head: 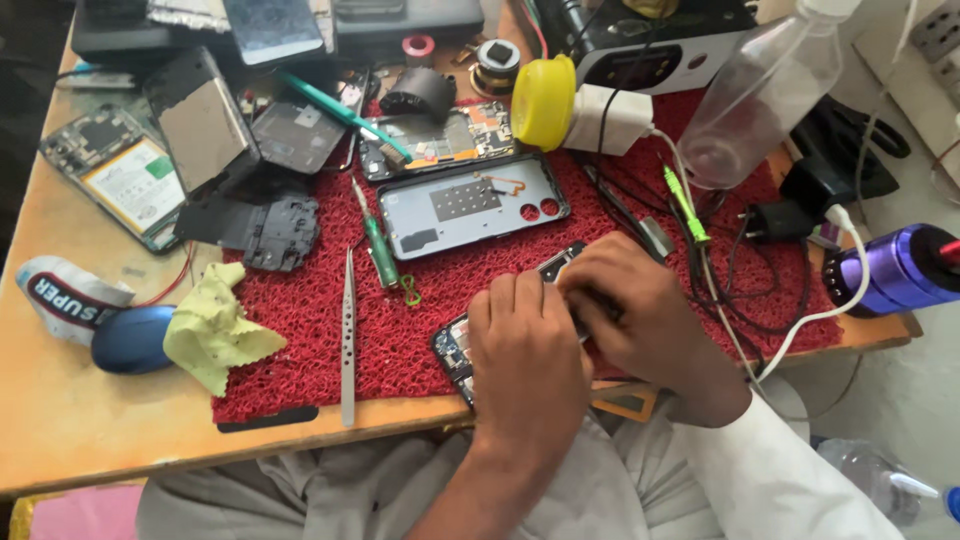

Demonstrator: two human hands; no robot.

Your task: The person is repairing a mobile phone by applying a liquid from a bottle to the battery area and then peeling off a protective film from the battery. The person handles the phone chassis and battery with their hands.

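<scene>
- Nearest me, my left hand (528,365) lies flat over an opened phone (455,345), fingers together, pressing it down on the red mat (300,320).
- My right hand (640,315) is just beside it, fingers curled tight over the phone's upper end; whether they pinch a tool I cannot tell, since the fingertips are hidden.
- The phone lies at the mat's near edge, tilted, mostly covered by both hands.
- Left of the hands I see metal tweezers (347,340) lying lengthwise, a green-handled screwdriver (381,250), and a yellow cloth (215,330) touching a blue oval case (130,340) on the counter (80,420).
- Further up the mat rests a grey phone back cover (470,205), inside facing up.
- Beyond it sit a yellow lid (543,102), a white charger block (610,120) and a clear plastic bottle (760,95).
</scene>
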